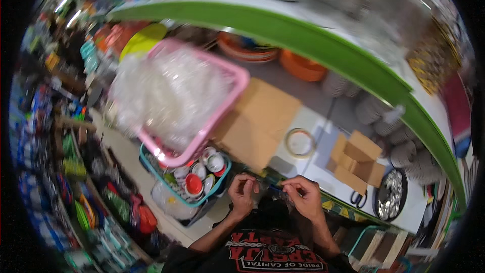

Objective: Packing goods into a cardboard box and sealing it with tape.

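Note:
My left hand point(243, 193) is raised before my chest, thumb and fingers curled towards each other. My right hand point(303, 193) is level with it on the right, thumb near the bent index finger. Something thin, dark and bluish shows between the hands, too blurred to name; whether either hand grips it is unclear. Past the hands, a flattened cardboard piece point(261, 113) and a roll of tape point(300, 143) lie on the white surface. Right of the tape stands an open small cardboard box point(356, 161), with black-handled scissors point(359, 199) by its near edge.
A pink plastic basket point(227, 110) holds clear plastic wrapping point(174, 91). Below it, a teal-rimmed basket point(221, 182) holds small dishes. A dark round tray point(401, 204) of silvery pieces sits at right. A green-edged shelf point(341, 49) spans overhead, above stacked bowls point(403, 153) and orange basins point(303, 66).

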Action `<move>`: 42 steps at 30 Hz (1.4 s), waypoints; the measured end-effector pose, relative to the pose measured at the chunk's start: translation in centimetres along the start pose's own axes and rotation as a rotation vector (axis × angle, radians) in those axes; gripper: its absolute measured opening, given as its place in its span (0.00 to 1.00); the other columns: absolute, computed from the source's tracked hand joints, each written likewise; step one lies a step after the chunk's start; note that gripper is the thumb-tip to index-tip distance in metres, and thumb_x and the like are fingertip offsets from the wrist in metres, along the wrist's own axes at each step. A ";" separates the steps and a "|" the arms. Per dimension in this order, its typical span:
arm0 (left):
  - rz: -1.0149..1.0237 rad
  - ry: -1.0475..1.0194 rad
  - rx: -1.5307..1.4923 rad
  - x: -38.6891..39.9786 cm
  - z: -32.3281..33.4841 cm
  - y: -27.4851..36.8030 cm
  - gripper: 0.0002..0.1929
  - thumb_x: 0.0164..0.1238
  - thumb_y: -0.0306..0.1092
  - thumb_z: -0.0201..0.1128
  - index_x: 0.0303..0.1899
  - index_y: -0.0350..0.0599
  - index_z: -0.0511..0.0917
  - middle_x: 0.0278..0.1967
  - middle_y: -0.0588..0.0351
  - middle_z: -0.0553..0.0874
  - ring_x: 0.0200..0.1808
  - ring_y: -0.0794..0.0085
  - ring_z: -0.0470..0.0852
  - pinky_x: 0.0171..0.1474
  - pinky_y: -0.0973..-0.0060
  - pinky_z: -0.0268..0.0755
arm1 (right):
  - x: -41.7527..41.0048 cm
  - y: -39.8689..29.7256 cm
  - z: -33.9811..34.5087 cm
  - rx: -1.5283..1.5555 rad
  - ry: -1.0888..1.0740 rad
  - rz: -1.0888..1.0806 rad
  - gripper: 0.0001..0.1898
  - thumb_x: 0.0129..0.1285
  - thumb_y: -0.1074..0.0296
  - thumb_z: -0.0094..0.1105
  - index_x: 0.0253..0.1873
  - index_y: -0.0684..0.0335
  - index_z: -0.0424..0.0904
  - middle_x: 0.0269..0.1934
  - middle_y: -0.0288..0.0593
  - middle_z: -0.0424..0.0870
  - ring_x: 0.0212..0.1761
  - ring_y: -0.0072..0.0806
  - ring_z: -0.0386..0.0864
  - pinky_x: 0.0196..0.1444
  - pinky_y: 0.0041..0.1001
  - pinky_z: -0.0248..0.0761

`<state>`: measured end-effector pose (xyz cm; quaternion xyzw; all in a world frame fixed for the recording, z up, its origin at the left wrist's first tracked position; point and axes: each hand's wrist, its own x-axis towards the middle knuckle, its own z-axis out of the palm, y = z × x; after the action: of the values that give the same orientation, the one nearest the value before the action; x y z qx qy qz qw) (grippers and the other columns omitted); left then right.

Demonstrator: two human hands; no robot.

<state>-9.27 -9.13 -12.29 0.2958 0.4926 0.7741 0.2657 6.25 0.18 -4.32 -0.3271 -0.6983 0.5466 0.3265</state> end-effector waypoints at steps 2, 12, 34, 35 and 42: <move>0.008 0.125 -0.025 -1.1 -3.1 0.3 0.07 0.78 0.29 0.52 0.40 0.37 0.74 0.24 0.60 0.73 0.24 0.79 0.71 0.28 0.79 0.64 | 1.4 0.7 3.8 0.105 -0.255 0.184 0.06 0.70 0.74 0.61 0.48 0.66 0.83 0.32 0.37 0.85 0.30 0.17 0.79 0.34 0.20 0.72; -0.397 0.538 0.106 -2.6 -21.2 -4.8 0.07 0.80 0.34 0.54 0.49 0.43 0.76 0.25 0.64 0.74 0.23 0.84 0.70 0.23 0.82 0.60 | 4.9 9.3 22.2 0.084 -0.838 0.240 0.10 0.74 0.68 0.57 0.53 0.65 0.80 0.34 0.31 0.81 0.29 0.12 0.74 0.29 0.17 0.68; -0.420 0.551 1.027 5.8 -33.8 -12.5 0.17 0.66 0.23 0.51 0.54 0.34 0.79 0.51 0.38 0.80 0.50 0.41 0.81 0.52 0.53 0.75 | 14.5 23.8 45.2 -0.525 -0.694 -0.076 0.15 0.59 0.60 0.72 0.42 0.68 0.87 0.29 0.54 0.86 0.31 0.42 0.87 0.34 0.36 0.76; -0.420 0.581 1.011 5.7 -34.0 -12.5 0.17 0.66 0.23 0.51 0.54 0.35 0.79 0.51 0.39 0.80 0.50 0.42 0.81 0.52 0.53 0.75 | 14.7 23.6 45.4 -0.548 -0.719 -0.059 0.15 0.57 0.60 0.73 0.39 0.68 0.87 0.27 0.54 0.85 0.30 0.44 0.86 0.33 0.37 0.76; -0.335 0.572 0.946 5.0 -35.4 -13.5 0.18 0.65 0.23 0.52 0.55 0.38 0.80 0.50 0.42 0.81 0.50 0.44 0.82 0.52 0.55 0.75 | 15.0 23.8 45.6 -0.471 -0.813 0.151 0.13 0.57 0.64 0.72 0.39 0.70 0.86 0.28 0.55 0.86 0.30 0.42 0.86 0.32 0.36 0.76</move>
<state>-36.54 -21.99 -35.79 0.0793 0.8774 0.4664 0.0796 -37.02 -8.21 -34.69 -0.2019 -0.8486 0.4793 -0.0968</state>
